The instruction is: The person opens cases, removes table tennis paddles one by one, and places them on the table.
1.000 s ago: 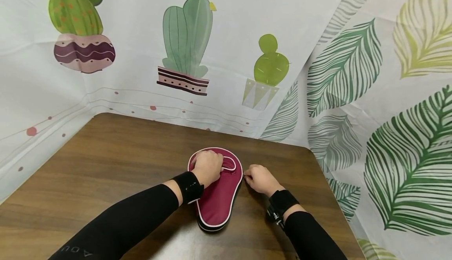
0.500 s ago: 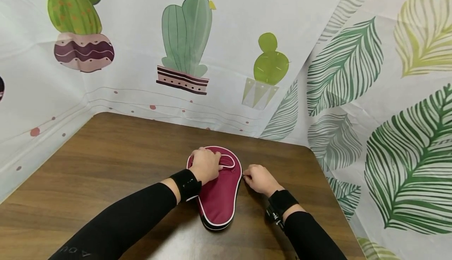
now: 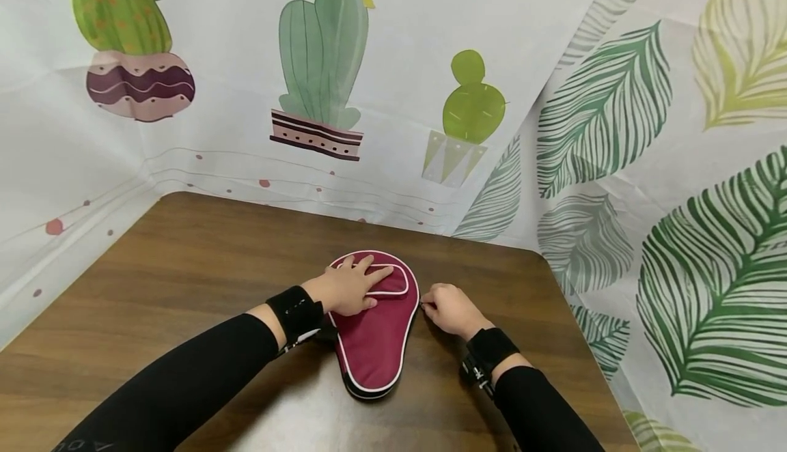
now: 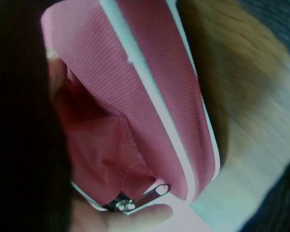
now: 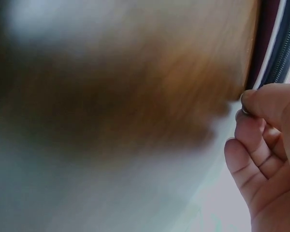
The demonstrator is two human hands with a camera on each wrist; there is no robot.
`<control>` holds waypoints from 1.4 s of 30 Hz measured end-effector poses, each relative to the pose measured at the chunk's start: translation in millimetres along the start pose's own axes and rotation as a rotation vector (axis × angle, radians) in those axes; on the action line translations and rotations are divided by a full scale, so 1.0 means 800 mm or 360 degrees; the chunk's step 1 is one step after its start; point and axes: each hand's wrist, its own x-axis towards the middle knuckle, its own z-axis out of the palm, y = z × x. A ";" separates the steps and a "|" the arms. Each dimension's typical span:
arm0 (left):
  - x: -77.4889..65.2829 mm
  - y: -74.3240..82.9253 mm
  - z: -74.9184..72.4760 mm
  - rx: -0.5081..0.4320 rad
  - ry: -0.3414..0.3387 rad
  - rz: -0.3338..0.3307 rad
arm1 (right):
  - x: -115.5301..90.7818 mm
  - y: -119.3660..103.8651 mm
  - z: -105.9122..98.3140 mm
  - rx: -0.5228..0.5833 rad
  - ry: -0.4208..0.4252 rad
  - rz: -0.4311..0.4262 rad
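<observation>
A dark red table tennis paddle case (image 3: 376,349) with white piping lies on the table, its wide end away from me. My left hand (image 3: 352,288) rests on the wide end with fingers spread over the front pocket. In the left wrist view the pocket's metal zipper pull (image 4: 154,195) shows right by a finger (image 4: 135,218). At the case's right edge my right hand (image 3: 453,311) pinches the zipper pull between thumb and curled index finger, which mostly hide it. The dark zipper (image 5: 284,48) runs along the case's side in the right wrist view.
The brown wooden table (image 3: 215,267) has a white cloth (image 3: 233,42) with cactus prints hanging behind it. A leaf-printed cloth (image 3: 639,233) hangs along the right side. Both wrists wear black bands (image 3: 492,351).
My left hand has uncurled from the pocket, shifted slightly left and spread its fingers flat on the case. My right hand stays at the right edge.
</observation>
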 end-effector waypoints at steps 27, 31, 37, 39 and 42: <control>-0.006 0.002 0.006 0.0175 0.0311 0.0030 | 0.000 -0.008 0.000 -0.0014 -0.0011 0.0040; -0.006 0.001 0.006 0.0104 0.0301 0.0019 | 0.001 -0.008 0.002 -0.0012 -0.0018 0.0029; -0.008 0.000 -0.003 -0.0093 0.0140 -0.0003 | 0.002 -0.008 0.004 0.0030 -0.0025 0.0026; -0.010 -0.001 -0.011 -0.0194 0.0054 0.0012 | 0.002 -0.008 0.003 0.0022 -0.0023 0.0031; -0.013 -0.005 -0.023 -0.0348 -0.0063 0.0061 | 0.003 -0.007 0.001 0.0000 -0.0008 0.0021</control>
